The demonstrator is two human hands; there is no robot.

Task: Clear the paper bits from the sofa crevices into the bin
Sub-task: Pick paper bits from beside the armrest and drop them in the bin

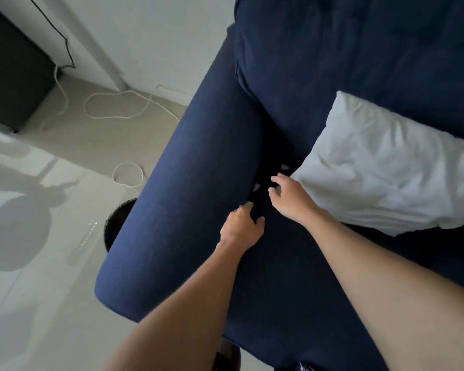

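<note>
Two hands work the dark crevice beside the sofa armrest (177, 183), the left hand (241, 227) pinching narrowly at a paper bit (248, 204) against it, the right hand (289, 196) loosely spread over another (256, 187), presumably because the bin (115, 223) waits just past the armrest.

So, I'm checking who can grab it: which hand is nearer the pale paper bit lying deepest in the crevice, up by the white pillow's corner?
Right. The right hand sits just below the pale paper bit; the left hand is farther back beside the navy sofa armrest.
</note>
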